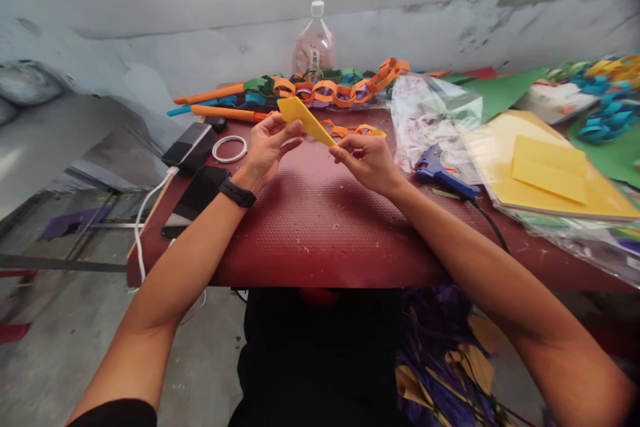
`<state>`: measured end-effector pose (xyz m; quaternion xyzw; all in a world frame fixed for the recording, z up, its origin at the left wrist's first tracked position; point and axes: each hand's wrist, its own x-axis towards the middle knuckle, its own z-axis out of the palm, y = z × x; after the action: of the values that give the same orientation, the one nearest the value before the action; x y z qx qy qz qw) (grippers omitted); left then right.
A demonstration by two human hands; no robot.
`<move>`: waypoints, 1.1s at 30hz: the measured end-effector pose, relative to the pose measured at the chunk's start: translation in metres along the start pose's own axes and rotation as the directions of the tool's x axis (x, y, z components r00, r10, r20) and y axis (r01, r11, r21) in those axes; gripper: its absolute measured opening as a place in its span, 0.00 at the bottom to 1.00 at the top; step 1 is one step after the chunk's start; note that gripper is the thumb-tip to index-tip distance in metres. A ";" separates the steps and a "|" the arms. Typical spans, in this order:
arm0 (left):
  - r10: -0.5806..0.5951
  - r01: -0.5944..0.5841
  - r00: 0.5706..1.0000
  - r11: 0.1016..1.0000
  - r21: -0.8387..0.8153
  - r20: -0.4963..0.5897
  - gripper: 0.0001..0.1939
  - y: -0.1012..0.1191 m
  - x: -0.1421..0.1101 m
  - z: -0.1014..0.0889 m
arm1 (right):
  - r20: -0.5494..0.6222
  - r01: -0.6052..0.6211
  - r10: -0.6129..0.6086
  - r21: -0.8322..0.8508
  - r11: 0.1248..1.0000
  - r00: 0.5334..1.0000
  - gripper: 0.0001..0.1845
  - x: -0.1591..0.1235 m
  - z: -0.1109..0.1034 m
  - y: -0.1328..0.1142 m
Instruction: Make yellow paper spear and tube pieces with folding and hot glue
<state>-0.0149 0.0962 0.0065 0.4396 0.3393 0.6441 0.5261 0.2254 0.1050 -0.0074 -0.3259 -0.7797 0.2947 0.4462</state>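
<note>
Yellow angular paper (306,121), apparently folded, its ends unjoined, is above the dark-red textured tabletop (310,227), clamped in the fingers of the left hand (266,149) and right hand (370,163), flat yellow sheets (547,173) lying rightward.

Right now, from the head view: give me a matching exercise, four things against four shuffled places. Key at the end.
Things
1. Blue glue gun
2. Clear bottle
3. White ring
4. Narrow yellow paper

Places
A. Held by left hand and right hand
B. Upright, by the wall
C. Right of both hands, by the clear plastic bag
D. Flat, just beyond the phone

Pairs: 1-C, 2-B, 3-D, 4-A
</note>
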 end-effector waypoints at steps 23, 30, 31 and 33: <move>-0.001 -0.025 0.983 0.989 0.143 0.182 0.28 -0.009 -0.011 0.015 | -0.039 -0.003 0.003 -0.003 1.000 0.999 0.30 -0.003 0.013 -0.012; -0.008 -0.021 0.982 0.988 0.151 0.187 0.29 -0.007 -0.012 0.017 | -0.057 -0.037 0.040 0.050 0.998 0.998 0.34 -0.003 0.014 -0.013; -0.010 -0.021 0.981 0.987 0.158 0.193 0.30 -0.006 -0.012 0.017 | -0.060 -0.045 0.048 0.057 0.997 0.997 0.35 -0.003 0.014 -0.013; -0.014 -0.024 0.977 0.984 0.175 0.213 0.31 -0.003 -0.013 0.017 | -0.065 -0.050 0.054 0.065 0.997 0.996 0.36 -0.004 0.015 -0.014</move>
<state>0.0026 0.0841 0.0072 0.5518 0.3354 0.5620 0.5168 0.2103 0.0910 -0.0049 -0.3413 -0.7461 0.3197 0.4741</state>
